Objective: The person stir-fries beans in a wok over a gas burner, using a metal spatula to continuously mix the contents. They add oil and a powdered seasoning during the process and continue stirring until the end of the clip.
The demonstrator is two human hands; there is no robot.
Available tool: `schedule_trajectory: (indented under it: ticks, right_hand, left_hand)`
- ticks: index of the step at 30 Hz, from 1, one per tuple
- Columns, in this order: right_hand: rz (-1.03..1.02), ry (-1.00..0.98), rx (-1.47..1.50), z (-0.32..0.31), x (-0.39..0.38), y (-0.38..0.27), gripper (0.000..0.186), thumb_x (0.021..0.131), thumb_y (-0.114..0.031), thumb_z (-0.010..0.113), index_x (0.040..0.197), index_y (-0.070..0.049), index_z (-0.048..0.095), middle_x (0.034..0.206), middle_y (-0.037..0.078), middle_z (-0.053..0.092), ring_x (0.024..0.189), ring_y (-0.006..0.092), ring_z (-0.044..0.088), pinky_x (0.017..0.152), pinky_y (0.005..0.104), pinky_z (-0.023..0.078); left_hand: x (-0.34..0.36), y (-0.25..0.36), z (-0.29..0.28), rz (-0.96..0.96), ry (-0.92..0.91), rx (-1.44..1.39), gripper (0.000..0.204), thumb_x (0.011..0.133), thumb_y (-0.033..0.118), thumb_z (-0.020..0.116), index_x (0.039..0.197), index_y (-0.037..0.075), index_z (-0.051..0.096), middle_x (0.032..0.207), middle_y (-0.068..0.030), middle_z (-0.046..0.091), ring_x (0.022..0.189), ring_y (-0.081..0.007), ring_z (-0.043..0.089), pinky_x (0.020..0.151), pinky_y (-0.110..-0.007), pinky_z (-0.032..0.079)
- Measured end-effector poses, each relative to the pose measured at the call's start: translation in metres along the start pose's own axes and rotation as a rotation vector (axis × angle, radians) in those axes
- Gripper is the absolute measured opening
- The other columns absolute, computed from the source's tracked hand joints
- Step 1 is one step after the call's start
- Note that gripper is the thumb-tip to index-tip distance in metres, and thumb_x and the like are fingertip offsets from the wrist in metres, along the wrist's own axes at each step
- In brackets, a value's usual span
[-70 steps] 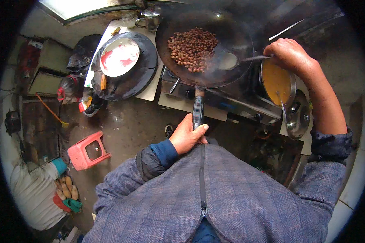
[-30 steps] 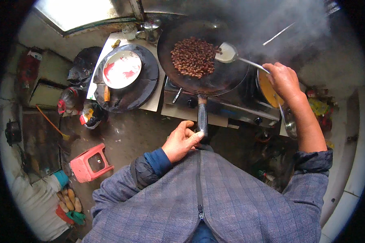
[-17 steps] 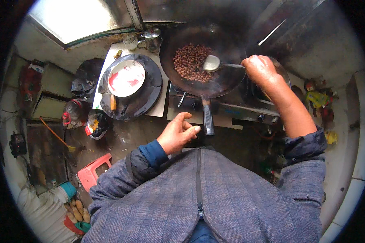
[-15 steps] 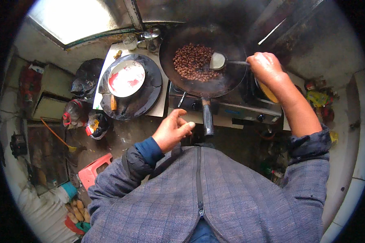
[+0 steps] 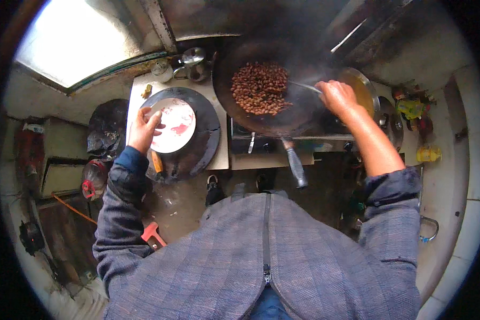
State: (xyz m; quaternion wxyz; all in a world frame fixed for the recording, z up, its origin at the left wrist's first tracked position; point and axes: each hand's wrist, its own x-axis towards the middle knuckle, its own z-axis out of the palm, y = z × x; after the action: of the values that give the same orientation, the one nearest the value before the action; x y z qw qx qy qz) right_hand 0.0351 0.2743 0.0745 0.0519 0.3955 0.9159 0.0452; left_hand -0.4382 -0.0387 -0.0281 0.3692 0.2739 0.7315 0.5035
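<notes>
My right hand is closed round the handle of a wok spatula. Its head is hidden at the right edge of the reddish-brown peanuts, which lie heaped in a dark wok on a gas stove. Over to the left, my left hand is at the left rim of a white bowl stained red inside. Its fingers are bent but apart; whether they touch the rim I cannot tell. That bowl stands on a round black board, beside a wooden handle.
A metal pot with yellowish contents stands right of the wok, whose black handle juts toward me. Behind the board are a metal jug and a small jar. Smoke or steam hangs over the wok. A red stool is low at left.
My left hand has moved left and forward, from near the wok handle to the bowl. The spatula head has gone from plain sight to the peanuts' edge. The whole view has shifted.
</notes>
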Motion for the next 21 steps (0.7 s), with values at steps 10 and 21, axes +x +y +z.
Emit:
schedule_trajectory:
  ticks: [10, 21]
  right_hand:
    - [-0.079, -0.227, -0.173, -0.107, -0.026, -0.055, 0.024, 0.087, -0.014, 0.071, 0.11, -0.016, 0.08, 0.098, 0.018, 0.077, 0.096, 0.0392, 0.075, 0.086, 0.0526, 0.059]
    - [0.262, -0.262, 0.282, -0.033, 0.01, -0.147, 0.031, 0.102, -0.024, 0.065, 0.127, -0.007, 0.072, 0.111, 0.026, 0.075, 0.109, 0.0443, 0.071, 0.095, 0.0546, 0.056]
  left_hand:
    - [0.175, -0.055, -0.086, 0.058, 0.055, 0.101, 0.065, 0.099, 0.031, 0.079, 0.143, -0.002, 0.045, 0.111, -0.0175, 0.07, 0.09, -0.0231, 0.075, 0.066, -0.035, 0.06]
    - [0.29, -0.111, -0.08, 0.047, 0.23, 0.472, 0.077, 0.087, 0.043, 0.085, 0.141, -0.003, 0.055, 0.128, -0.0232, 0.072, 0.114, -0.0327, 0.072, 0.1, -0.041, 0.056]
